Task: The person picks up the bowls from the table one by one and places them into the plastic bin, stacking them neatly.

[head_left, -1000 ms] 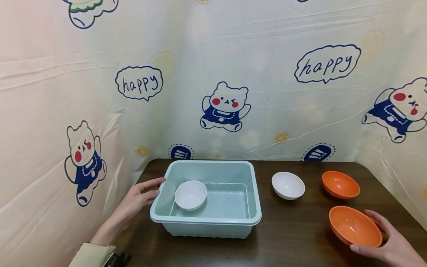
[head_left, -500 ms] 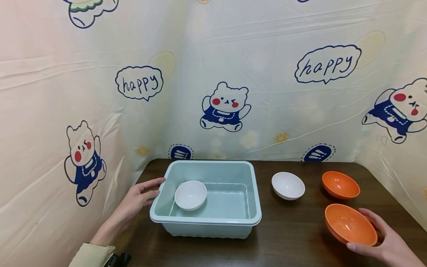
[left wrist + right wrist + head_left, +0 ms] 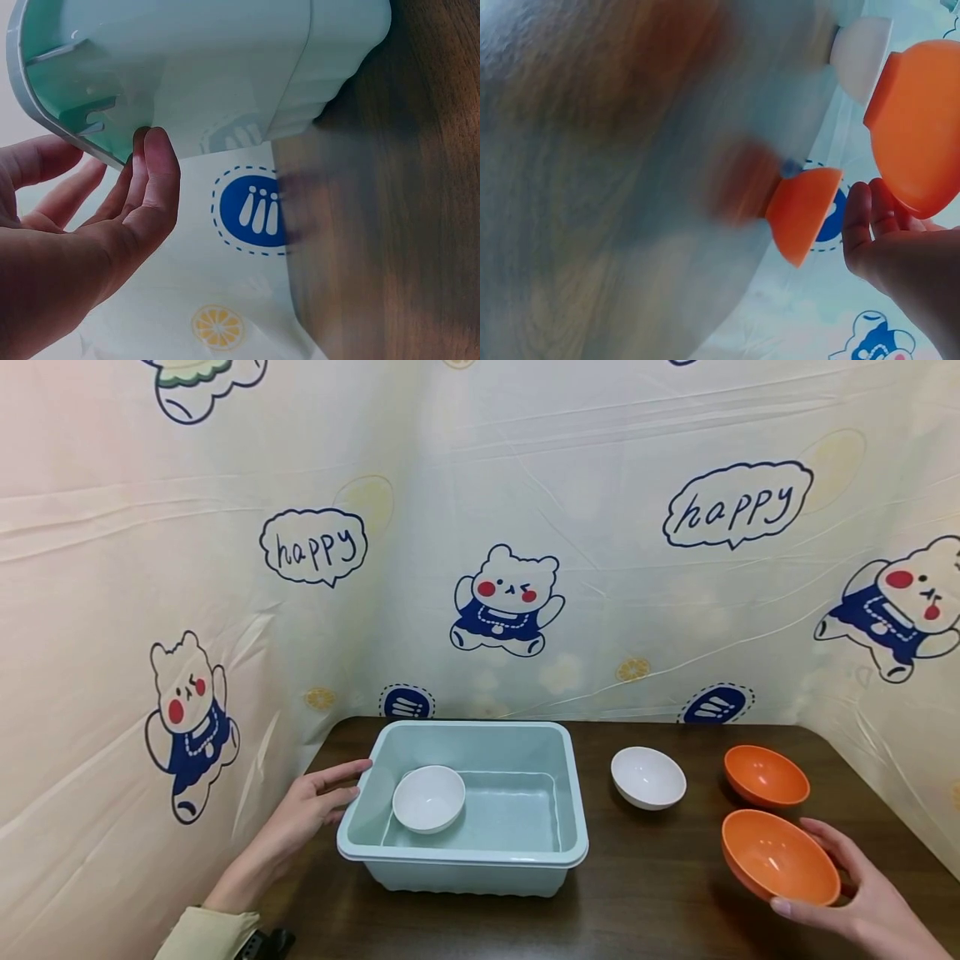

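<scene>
An orange bowl (image 3: 780,858) is off the table at the right, tilted with its opening toward the head camera. My right hand (image 3: 862,885) grips its right side, thumb low and fingers at the back; the right wrist view shows the fingers under the held bowl (image 3: 922,127). At the left, my left hand (image 3: 318,797) touches the side of a pale green plastic tub (image 3: 461,856). In the left wrist view, its extended fingers (image 3: 161,169) rest against the outer wall just below the rim. Inside the tub, toward its left, sits a white bowl (image 3: 428,799).
Another white bowl (image 3: 648,777) stands on the dark wooden table (image 3: 645,893), right of the tub. A second orange bowl (image 3: 765,776) stands behind the held one. Printed cloth (image 3: 600,568) hangs at the back and both sides of the table.
The right hand has carried the orange bowl leftward and slightly up, nearer the orange bowl behind it. The left hand, the tub and the other bowls have not visibly moved.
</scene>
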`<move>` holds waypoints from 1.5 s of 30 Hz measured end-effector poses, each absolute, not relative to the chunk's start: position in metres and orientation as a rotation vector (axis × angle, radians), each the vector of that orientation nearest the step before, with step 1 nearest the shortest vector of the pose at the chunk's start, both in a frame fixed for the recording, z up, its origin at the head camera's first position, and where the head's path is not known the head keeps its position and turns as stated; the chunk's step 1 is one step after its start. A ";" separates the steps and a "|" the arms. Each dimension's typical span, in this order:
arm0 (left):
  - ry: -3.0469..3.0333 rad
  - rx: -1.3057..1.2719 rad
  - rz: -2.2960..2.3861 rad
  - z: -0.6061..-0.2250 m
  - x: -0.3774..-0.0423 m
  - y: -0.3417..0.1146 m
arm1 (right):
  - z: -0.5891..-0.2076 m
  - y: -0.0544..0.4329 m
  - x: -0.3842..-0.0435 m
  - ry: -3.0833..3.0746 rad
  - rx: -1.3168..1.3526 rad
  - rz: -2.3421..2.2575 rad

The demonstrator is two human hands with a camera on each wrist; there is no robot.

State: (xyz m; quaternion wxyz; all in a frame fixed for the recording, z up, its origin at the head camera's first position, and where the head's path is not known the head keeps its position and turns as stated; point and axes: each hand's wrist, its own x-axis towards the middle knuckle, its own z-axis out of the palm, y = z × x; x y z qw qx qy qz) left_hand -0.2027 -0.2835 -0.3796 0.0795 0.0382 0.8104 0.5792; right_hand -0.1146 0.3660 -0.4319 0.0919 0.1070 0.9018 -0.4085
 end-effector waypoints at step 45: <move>2.404 0.108 1.753 -0.378 -0.202 -0.282 | -0.405 0.344 -0.114 2.705 0.257 -1.283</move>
